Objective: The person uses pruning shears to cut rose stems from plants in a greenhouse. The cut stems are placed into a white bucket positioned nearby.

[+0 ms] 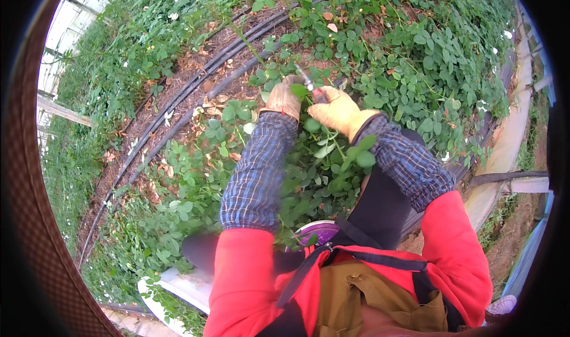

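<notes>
Both hands work close together among leafy green rose plants, in the upper middle of the head view. My right hand, in a yellow glove, is closed around the red handle of a cutting tool; its metal part points up and to the left. The exact kind of tool cannot be told. Just to the left, my left hand, in a dirty pale glove, is among leaves beside the tool. Its fingers are largely hidden, so its grasp cannot be made out. Plaid sleeve covers reach over both forearms.
Black irrigation pipes curve over brown soil and dry leaves at the left. A pale concrete edging runs along the right. A white container is at the lower left. A purple shoe shows below the foliage.
</notes>
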